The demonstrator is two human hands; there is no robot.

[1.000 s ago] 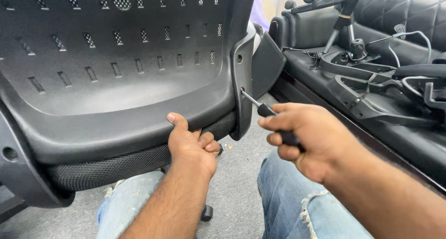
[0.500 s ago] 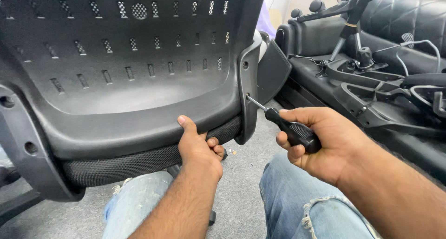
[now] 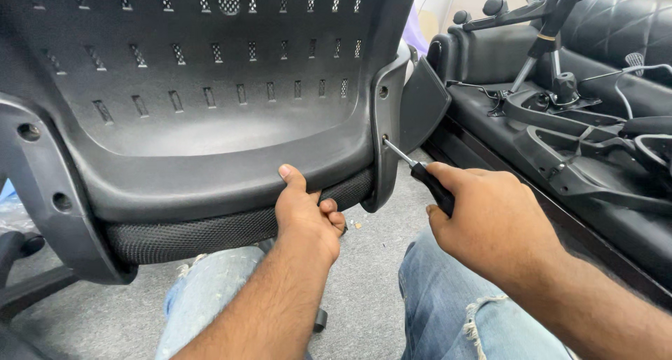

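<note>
A black plastic chair back (image 3: 196, 122) with rows of mesh slots fills the left and middle of the view, with a mesh cushion edge (image 3: 210, 230) under it. My left hand (image 3: 304, 216) grips its lower rim, thumb on top. My right hand (image 3: 483, 223) holds a black-handled screwdriver (image 3: 420, 171). Its metal tip sits in the lower screw hole of the right side bracket (image 3: 385, 132).
A black sofa (image 3: 609, 31) on the right carries chair bases, armrests and gas-lift parts (image 3: 560, 122). Grey carpet (image 3: 364, 276) lies below, with my knees in torn blue jeans (image 3: 455, 311). A left bracket (image 3: 42, 185) with open holes stands at the far left.
The view has shifted, so the chair sits further right. My right hand has turned on the screwdriver handle, from fingers showing to knuckles up. The left hand keeps its grip.
</note>
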